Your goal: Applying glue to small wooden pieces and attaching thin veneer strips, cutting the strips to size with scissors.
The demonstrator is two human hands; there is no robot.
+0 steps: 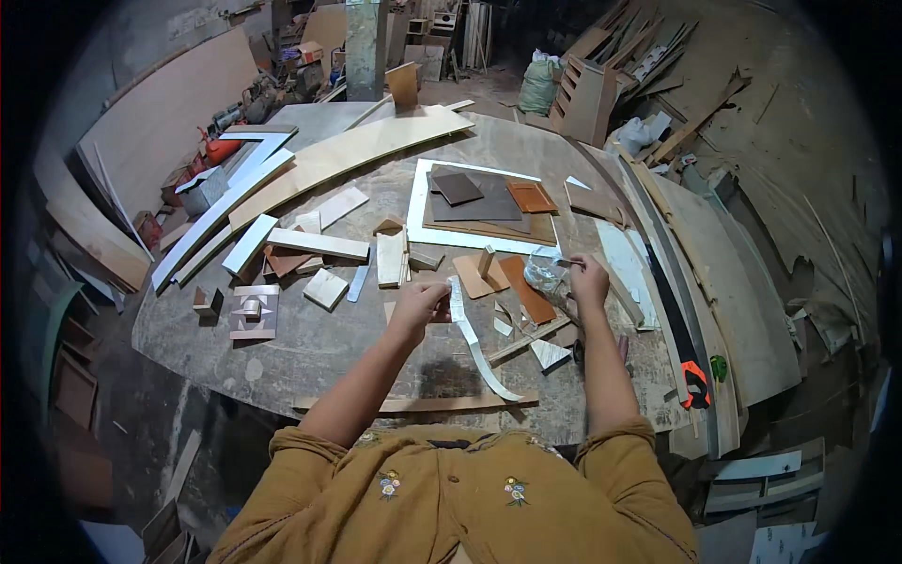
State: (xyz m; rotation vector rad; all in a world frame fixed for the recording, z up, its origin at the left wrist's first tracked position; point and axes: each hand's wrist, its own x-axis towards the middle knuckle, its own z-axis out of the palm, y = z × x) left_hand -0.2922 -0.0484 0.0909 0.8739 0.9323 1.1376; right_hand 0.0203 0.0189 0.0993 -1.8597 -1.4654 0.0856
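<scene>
My left hand [422,305] is closed on the upper end of a long, thin white strip [471,340], which curves down over the scuffed worktable [329,367]; a small piece behind the fingers is unclear. My right hand [588,279] is closed on a thin stick [570,263] over a cloudy, clear container [542,274] holding something whitish. Between my hands lie a light wood piece [474,282], an orange-brown board [532,293] and small triangular offcuts [551,352].
Panels [477,214], a long plywood board [334,160] and wood blocks [324,289] cover the table's back and left. An orange-handled saw [695,383] lies at the right edge beside long boards. Stacked timber [658,52], sacks [538,80] and leaning sheets [80,188] surround the table.
</scene>
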